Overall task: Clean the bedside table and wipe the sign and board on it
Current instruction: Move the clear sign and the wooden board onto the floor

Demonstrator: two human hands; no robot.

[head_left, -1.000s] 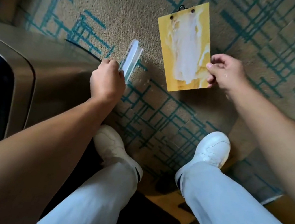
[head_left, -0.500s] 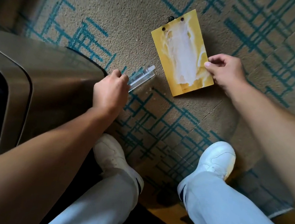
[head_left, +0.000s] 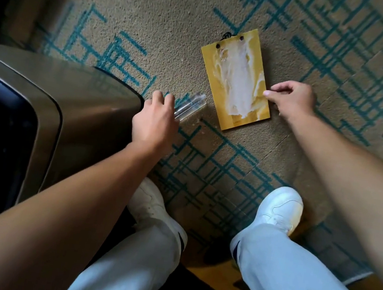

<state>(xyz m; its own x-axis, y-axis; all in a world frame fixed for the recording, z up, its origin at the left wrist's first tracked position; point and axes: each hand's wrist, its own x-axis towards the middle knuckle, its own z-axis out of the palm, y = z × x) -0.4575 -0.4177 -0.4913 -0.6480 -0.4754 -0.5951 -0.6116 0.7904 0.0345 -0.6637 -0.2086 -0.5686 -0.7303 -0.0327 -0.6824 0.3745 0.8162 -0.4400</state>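
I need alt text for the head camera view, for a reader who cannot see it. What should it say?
Seen from above, a person's right hand touches the edge of a yellow board lying on the patterned carpet, while the left hand holds a clear acrylic sign low over the carpet. A bronze bedside table stands at left; white shoes show below.

The board (head_left: 236, 78) lies on the carpet (head_left: 154, 16), right of the sign (head_left: 189, 105), which lies beside the bedside table (head_left: 69, 93).

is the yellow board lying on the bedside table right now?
No. The yellow board lies flat on the patterned carpet, beside the right hand.
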